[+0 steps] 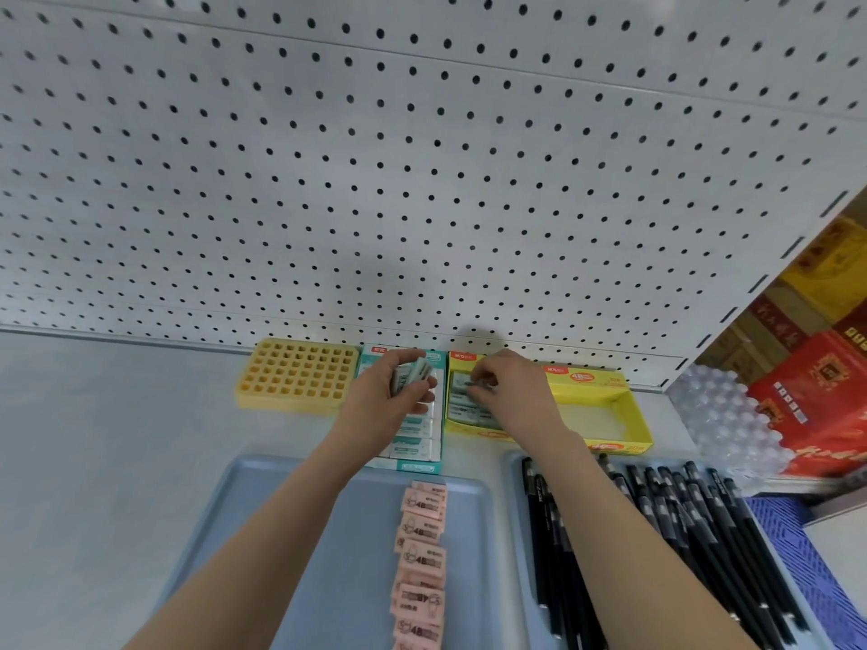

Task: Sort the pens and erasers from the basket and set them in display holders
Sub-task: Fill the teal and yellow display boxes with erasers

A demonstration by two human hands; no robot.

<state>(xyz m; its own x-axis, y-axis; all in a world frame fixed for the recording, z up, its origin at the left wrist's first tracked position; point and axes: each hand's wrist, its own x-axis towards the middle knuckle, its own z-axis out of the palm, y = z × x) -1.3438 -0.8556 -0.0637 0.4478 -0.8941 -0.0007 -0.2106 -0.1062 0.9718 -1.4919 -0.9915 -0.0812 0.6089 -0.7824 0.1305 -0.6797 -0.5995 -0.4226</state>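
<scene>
Snugly, erasers [410,377] within left hand [384,401].

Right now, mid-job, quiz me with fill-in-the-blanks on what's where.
The pens are all ____.
The right hand reaches into the ____ box.
The erasers in a row on the tray are ____.
The ____ hand grips the eraser stack.
Missing: black; yellow; pink; left.
</scene>
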